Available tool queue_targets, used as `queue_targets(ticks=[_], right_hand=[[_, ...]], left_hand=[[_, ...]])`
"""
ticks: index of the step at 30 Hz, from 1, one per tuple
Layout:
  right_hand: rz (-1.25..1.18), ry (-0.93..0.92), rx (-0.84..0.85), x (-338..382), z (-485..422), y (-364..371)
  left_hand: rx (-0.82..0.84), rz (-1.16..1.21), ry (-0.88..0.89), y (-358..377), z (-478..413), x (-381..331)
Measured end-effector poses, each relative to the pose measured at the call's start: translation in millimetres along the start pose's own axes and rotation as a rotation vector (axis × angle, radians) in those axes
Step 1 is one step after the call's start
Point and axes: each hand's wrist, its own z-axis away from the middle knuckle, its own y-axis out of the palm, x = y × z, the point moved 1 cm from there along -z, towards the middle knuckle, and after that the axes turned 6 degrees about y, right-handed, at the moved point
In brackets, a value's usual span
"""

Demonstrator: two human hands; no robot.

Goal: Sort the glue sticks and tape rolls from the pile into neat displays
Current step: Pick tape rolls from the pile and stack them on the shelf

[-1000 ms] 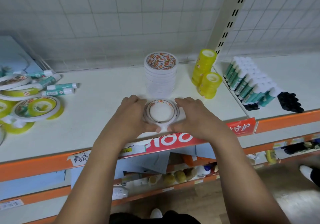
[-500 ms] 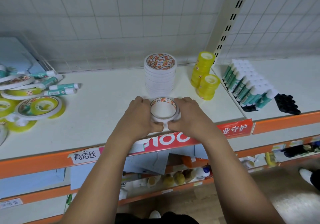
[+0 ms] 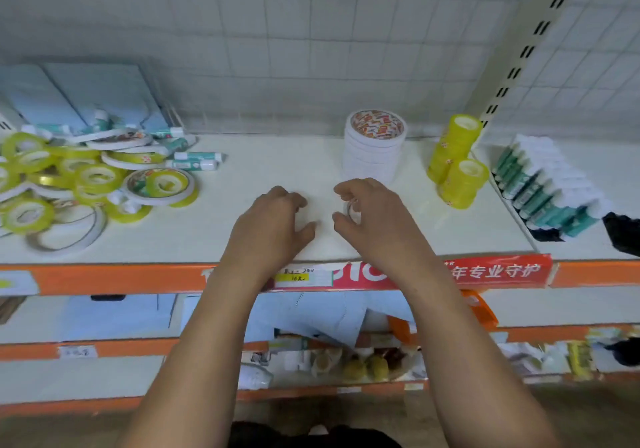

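White shelf (image 3: 277, 156), orange lip. Grip of right hand (image 3: 377, 219) is pinching a small tape roll (image 3: 350, 210); left hand (image 3: 273, 225) is hanging loosely curled, holding nothing. White tape stack (image 3: 375, 146) is sitting just behind the right hand, so right's nearer. Red strip (image 3: 498, 271) is reading "年专业守护".

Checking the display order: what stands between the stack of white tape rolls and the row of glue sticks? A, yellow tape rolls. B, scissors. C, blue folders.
A: the yellow tape rolls stand right of the stack of white tape rolls, with the row of glue sticks further right.
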Motion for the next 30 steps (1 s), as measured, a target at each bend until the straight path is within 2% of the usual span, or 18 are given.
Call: queue_targets(ticks=[5, 13, 25, 30], right_hand=[[-0.097, -0.098, 0.137, 55.3, -13.0, 47.1], [-0.144, -0.191, 0.180, 127.8, -29.2, 101.5], [-0.070, -0.138, 0.094, 182.5, -73.6, 136.3], [0.012, -0.055, 0.161, 194.5, -86.0, 149.6]], left_hand=[[-0.122, -0.101, -0.101, -34.9, 36.4, 46.8], [-0.169, -0.166, -0.207, -77.5, 74.5, 119.7], [-0.166, -0.166, -0.130, -116.9, 55.6, 183.7], [-0.154, -0.135, -0.115, -122.0, 49.9, 203.5]])
